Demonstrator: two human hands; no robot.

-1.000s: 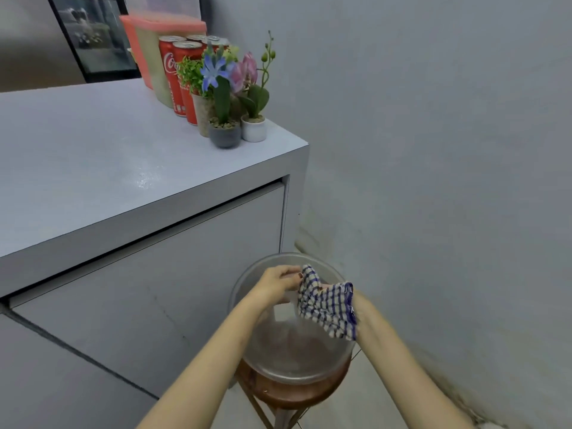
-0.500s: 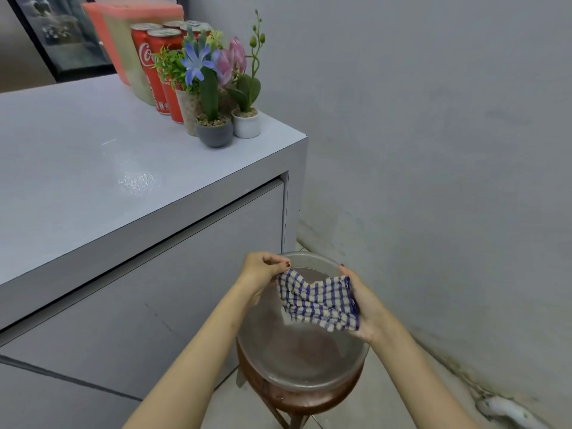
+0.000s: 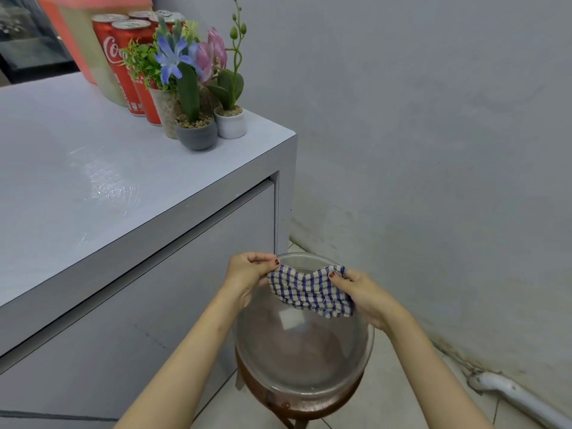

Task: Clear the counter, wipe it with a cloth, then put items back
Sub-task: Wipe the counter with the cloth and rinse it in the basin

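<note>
Both hands, the left hand [image 3: 247,274] and right hand [image 3: 359,292], pinch the checked cloth [image 3: 309,292] stretched between them over the clear bowl [image 3: 303,345] beside the counter [image 3: 123,187].

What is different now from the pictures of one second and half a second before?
The checked cloth, bunched over the right hand a second ago, is now pulled wide above the bowl. The left hand and the right hand each pinch an upper corner. The bowl, stool, cans and potted plants stayed.
</note>
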